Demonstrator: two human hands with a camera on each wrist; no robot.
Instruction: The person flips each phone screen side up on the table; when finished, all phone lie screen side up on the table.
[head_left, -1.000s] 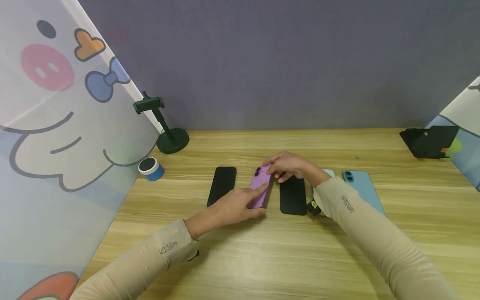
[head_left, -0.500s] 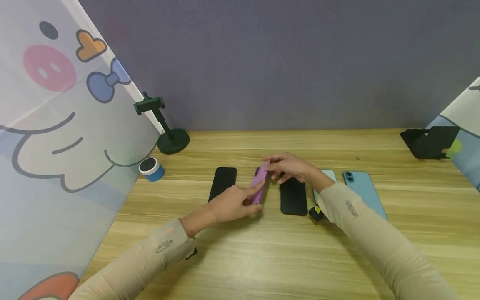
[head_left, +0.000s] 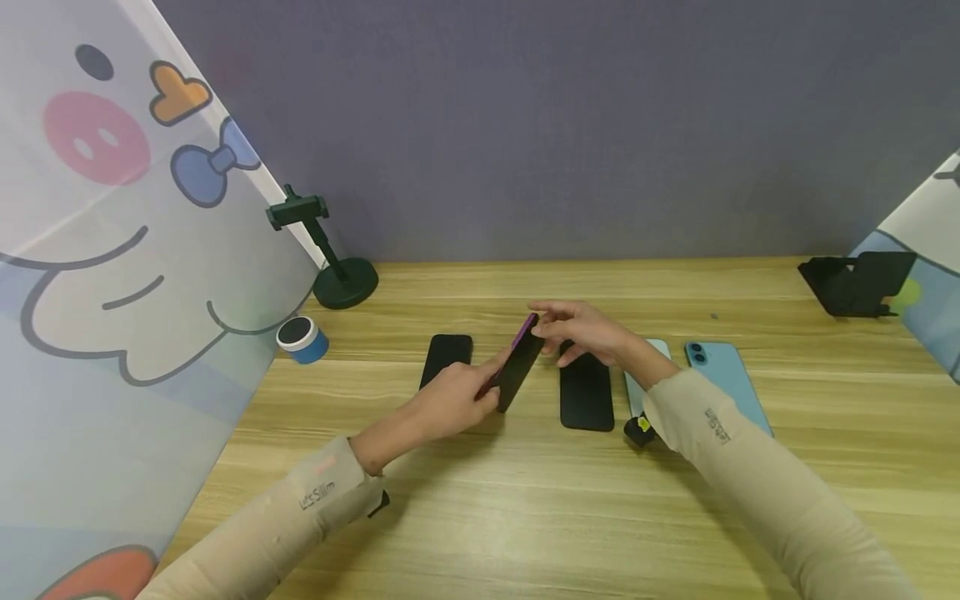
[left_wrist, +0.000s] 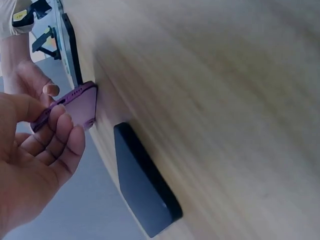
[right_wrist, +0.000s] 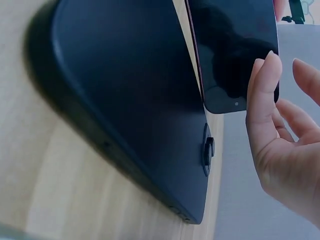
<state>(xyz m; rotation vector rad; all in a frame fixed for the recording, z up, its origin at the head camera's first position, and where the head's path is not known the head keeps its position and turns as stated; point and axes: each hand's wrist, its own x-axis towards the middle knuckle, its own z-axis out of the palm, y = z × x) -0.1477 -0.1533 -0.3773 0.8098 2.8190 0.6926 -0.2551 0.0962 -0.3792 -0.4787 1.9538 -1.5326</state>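
Blocking most of a pale phone (head_left: pixel 635 393), R sleeve (head_left: pixel 757 475) also runs off the lower frame edge, as does L sleeve (head_left: pixel 262 533). L black phone (head_left: pixel 447 357): near end hidden behind L hand (head_left: pixel 448 402). R black phone (head_left: pixel 587 398): far end partly under R hand (head_left: pixel 588 332); nr wrist cam crops it. Small black gadget w/ yellow mark (head_left: pixel 640 431) under R cuff, hard to make out.

Surface: wood-grain table (head_left: pixel 480 517), grey wall (head_left: pixel 525 133) at bk, cartoon panel (head_left: pixel 90 250) on L. Dk green stand (head_left: pixel 345 285) + blue/white jar (head_left: pixel 302 337) far L; black stand (head_left: pixel 862 283) far R; blue phone (head_left: pixel 723 379) lying flat, camera side up, just R of the pale one.

Purple phone (head_left: pixel 519 372) btwn the two black ones, tilted on edge, dk screen twd R. Can't tell if its low corner touches table. L hand grasps it: thumb one side, fingers curled on the other, nr port end. R hand pinches opp. end, thumb over screen edge, fingertips partly hidden behind; R index extended clear of it.
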